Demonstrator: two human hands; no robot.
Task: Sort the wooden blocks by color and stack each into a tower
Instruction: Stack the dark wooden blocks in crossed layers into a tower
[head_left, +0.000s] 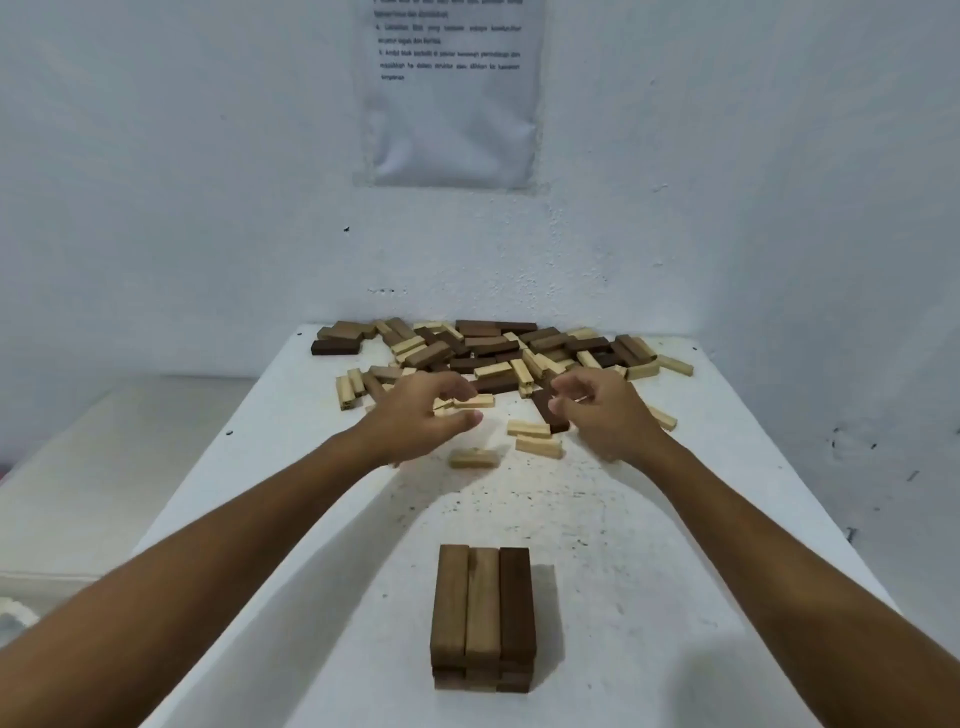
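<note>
White wall (208, 182) ahead of you, a white speckled table (675, 519) running up to it, and a printed sheet in a plastic sleeve (449, 93) hung at twelve o'clock.

Your left hand (421, 415) was out over the near edge of the scatter, fingers curled down and thumb stretched toward three o'clock, with a pale block (467, 401) showing just under the fingertips. Whether you actually had hold of it, I couldn't tell; the hand was blurred. Your right hand (602, 410) sat just at three o'clock of the left, fingers loosely curled above a dark block (548, 410), and a small pale piece seemed to be at the fingertips, too small to call a pinch.

Between and below the hands lay loose pale blocks: two side by side (535, 436) and one blurred (474, 458) toward six o'clock of the left thumb.

Farther out at twelve o'clock, the jumbled pile of dark, mid-brown and pale blocks (493, 348) spread along the wall edge, some lying on others.

Down at six o'clock, close to you, stood the started tower (483, 613): brown blocks only, three laid side by side on top, the right one darkest, with lower layers beneath.
</note>
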